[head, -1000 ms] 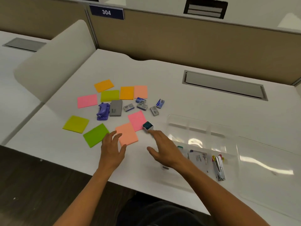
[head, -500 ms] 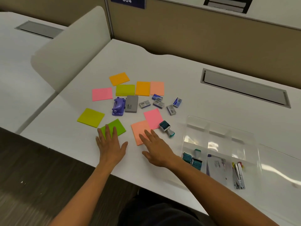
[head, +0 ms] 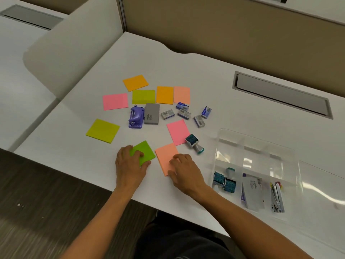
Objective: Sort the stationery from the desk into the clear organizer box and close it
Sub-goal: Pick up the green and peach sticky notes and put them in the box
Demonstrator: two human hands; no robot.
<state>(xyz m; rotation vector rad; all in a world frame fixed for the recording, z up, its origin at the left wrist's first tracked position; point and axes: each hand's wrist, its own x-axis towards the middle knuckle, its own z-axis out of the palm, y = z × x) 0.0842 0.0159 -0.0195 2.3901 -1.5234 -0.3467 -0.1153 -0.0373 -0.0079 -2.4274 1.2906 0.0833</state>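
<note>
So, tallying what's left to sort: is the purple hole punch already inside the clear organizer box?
No, the purple hole punch sits on the desk beside the sticky notes, outside the clear organizer box.

Both hands lie palm-down, side by side — left hand [head: 130,161] and right hand [head: 183,171] — fingers slightly curled.

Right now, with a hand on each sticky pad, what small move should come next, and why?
Probably pinch up both pads. The left hand rests on the green pad and the right hand on the salmon pad, both pads flat on the desk. The organizer box beside the right hand is open.
</note>
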